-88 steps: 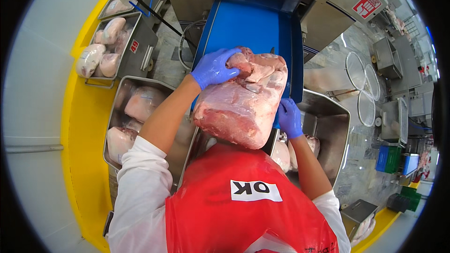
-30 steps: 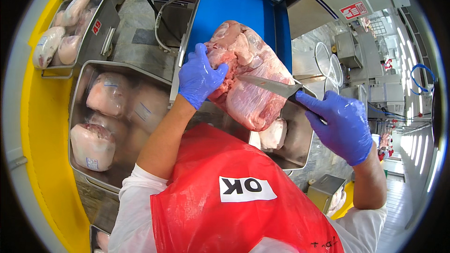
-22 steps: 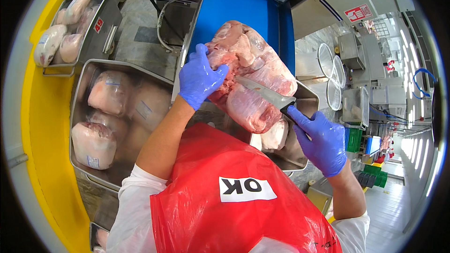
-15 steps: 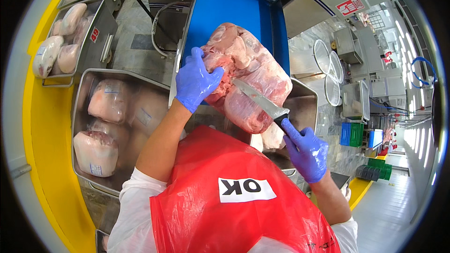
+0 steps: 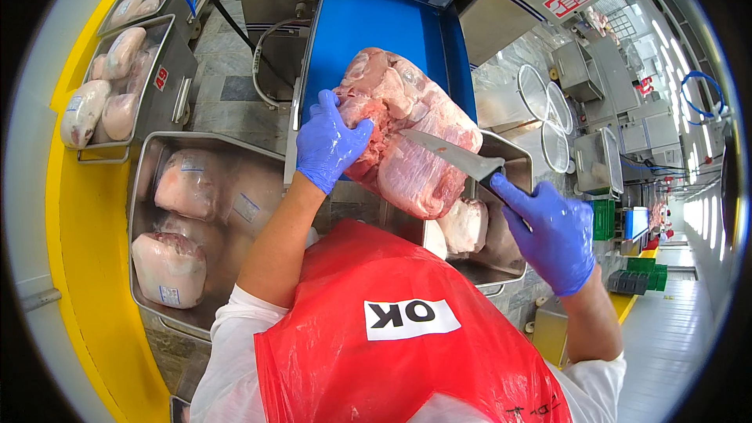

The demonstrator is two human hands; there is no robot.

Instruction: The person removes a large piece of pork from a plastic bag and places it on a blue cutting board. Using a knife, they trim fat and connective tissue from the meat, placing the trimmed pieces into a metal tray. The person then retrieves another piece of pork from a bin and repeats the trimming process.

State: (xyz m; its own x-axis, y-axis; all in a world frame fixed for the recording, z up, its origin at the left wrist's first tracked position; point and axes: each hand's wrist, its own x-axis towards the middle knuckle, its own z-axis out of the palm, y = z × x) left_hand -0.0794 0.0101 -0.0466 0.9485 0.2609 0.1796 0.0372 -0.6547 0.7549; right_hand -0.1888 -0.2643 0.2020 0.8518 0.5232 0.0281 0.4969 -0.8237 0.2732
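A large block of raw meat (image 5: 427, 176), pink with pale fat, lies at the near end of a blue conveyor belt (image 5: 376, 23). My left hand (image 5: 327, 145), in a blue glove, grips its left edge, the thumb on the red, ragged flesh and the fingers along the side. In my gloved right hand (image 5: 552, 235) is the black handle of a knife (image 5: 462, 158). Its blade slants up and left over the meat, with the tip close to the ragged red part. Whether the tip is in the flesh, I cannot tell.
A steel bin (image 5: 145, 282) with wrapped meat pieces stands to the left, another bin (image 5: 513, 262) below the belt's end at right. Farther left is a third bin (image 5: 180, 59) by a yellow barrier (image 5: 102, 329). White round tubs (image 5: 533, 94) stand at right.
My right hand has shifted right and looks larger, drawing the knife slightly rightward. The left hand still holds the meat. The whole view has shifted a little.
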